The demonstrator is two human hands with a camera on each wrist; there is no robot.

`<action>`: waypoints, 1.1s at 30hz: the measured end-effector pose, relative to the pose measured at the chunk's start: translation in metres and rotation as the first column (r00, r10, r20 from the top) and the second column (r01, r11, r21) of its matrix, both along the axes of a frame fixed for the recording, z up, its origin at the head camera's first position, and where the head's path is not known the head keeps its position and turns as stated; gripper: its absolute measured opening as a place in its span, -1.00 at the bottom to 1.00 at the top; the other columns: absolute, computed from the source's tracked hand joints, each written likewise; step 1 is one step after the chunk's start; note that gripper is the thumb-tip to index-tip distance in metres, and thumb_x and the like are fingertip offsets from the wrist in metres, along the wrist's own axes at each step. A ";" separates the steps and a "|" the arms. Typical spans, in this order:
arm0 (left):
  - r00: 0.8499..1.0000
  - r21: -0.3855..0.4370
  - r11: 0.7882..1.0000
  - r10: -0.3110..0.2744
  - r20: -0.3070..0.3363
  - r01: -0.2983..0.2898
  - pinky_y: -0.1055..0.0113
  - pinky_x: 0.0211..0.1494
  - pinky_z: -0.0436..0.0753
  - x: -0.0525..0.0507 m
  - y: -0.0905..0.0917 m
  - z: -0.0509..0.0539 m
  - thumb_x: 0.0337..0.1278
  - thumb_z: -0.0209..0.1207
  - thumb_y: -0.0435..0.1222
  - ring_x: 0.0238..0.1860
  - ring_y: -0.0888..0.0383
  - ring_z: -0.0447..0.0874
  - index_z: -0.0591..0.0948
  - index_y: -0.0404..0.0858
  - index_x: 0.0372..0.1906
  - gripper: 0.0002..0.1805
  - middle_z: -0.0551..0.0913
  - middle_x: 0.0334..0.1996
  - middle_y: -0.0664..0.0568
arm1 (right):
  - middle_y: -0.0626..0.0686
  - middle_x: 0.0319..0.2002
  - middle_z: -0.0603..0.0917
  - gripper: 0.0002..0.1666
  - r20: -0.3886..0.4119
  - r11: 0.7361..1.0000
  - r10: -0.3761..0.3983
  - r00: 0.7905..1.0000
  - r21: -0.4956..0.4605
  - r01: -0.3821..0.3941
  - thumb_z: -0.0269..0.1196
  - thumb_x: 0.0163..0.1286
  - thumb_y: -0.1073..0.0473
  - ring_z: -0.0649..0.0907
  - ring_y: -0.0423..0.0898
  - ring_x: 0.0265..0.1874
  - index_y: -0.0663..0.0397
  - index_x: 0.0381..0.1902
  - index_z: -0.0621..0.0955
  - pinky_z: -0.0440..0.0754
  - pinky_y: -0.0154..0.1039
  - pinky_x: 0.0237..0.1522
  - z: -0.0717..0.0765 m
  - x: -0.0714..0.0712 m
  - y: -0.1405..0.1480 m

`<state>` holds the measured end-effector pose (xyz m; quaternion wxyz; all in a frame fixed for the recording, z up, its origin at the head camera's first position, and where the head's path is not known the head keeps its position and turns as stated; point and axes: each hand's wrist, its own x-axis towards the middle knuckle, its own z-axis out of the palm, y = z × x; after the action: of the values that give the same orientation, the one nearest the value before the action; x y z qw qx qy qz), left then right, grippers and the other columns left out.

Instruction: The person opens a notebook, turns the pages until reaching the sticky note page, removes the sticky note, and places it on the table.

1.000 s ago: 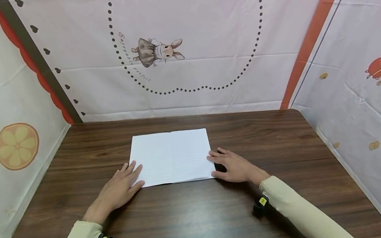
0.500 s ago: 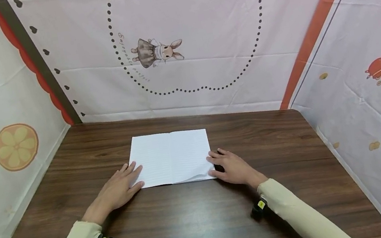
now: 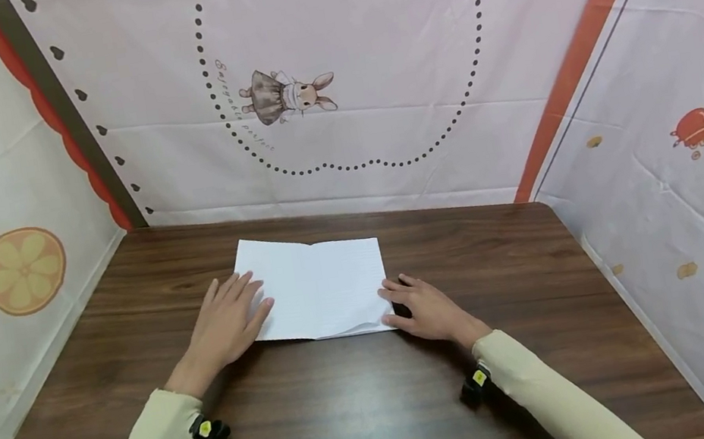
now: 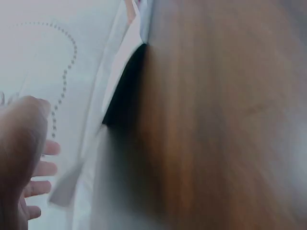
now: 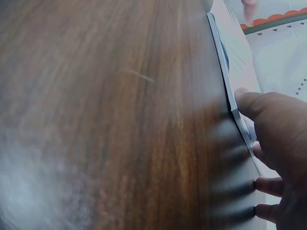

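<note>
An open notebook (image 3: 290, 287) with white lined pages lies on the table. Its left half tilts up off the wood, and the dark underside of the cover (image 4: 129, 86) shows in the left wrist view. My left hand (image 3: 225, 322) is over the left page's outer edge, fingers spread and extended; whether they touch the paper cannot be told. At the right edge, my right hand (image 3: 430, 311) rests with its thumb on the page's lower corner and its other fingers reaching along the edge. That lower corner bulges slightly beside the thumb.
Beneath the notebook is a dark wood-grain table (image 3: 356, 418). White printed cloth walls (image 3: 371, 78) enclose its back and both sides. Each sleeved wrist wears a small black camera (image 3: 210, 435).
My left hand has risen and shifted right and away from me, while the notebook's left half has lifted. A ripple has formed at the right page's lower corner. The right hand has barely moved.
</note>
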<state>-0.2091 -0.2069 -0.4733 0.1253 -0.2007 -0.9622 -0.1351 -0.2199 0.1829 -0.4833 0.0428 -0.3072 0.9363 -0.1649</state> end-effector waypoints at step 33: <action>0.896 -0.077 0.893 -0.438 0.075 0.444 -0.01 0.47 0.40 -0.015 0.147 -0.011 0.42 0.17 0.08 0.43 -0.14 0.43 0.59 -0.21 0.29 -0.44 0.57 0.33 -0.14 | 0.01 0.55 0.32 -0.23 -0.007 0.999 -0.023 1.000 0.032 0.023 0.12 0.53 -0.29 0.23 0.20 0.55 -0.04 0.53 0.39 0.23 0.23 0.50 -0.002 -0.003 -0.002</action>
<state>-0.2244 -0.0602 -0.4847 0.0550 -0.4153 -0.8999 -0.1209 -0.2232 0.1811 -0.4855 0.0426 -0.2962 0.9424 -0.1493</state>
